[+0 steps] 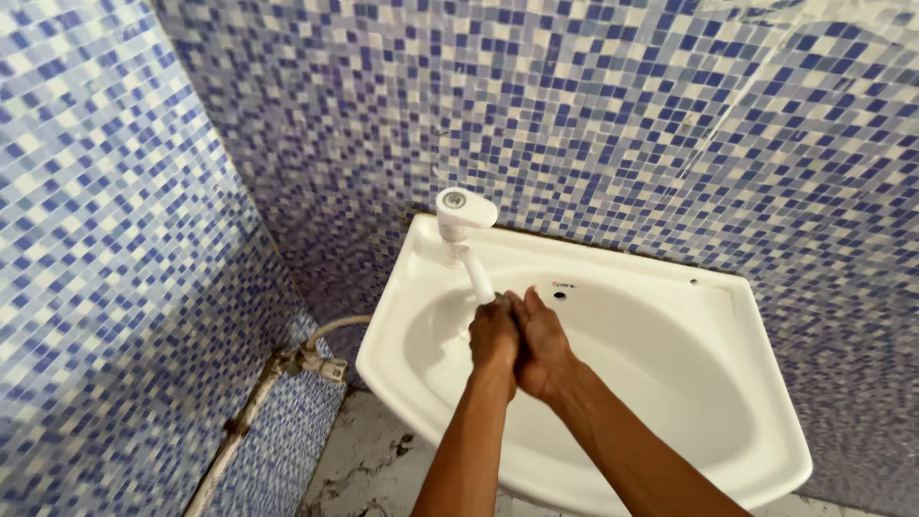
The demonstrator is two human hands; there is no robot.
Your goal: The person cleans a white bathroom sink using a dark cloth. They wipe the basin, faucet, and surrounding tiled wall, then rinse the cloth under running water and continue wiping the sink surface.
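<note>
While pressed together, fingers closed, two hands — left hand (494, 337), right hand (542, 347) — meet under one tap (465, 236).

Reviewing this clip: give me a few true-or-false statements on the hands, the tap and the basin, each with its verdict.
1. Both hands are pressed together over the basin. True: left hand and right hand touch.
2. The tap is white. True.
3. The basin is blue. False: it is white; the wall tiles are blue.
4. The right hand grips the tap head. False: both hands are below the spout.
5. A pipe runs along the left wall. True.
</note>
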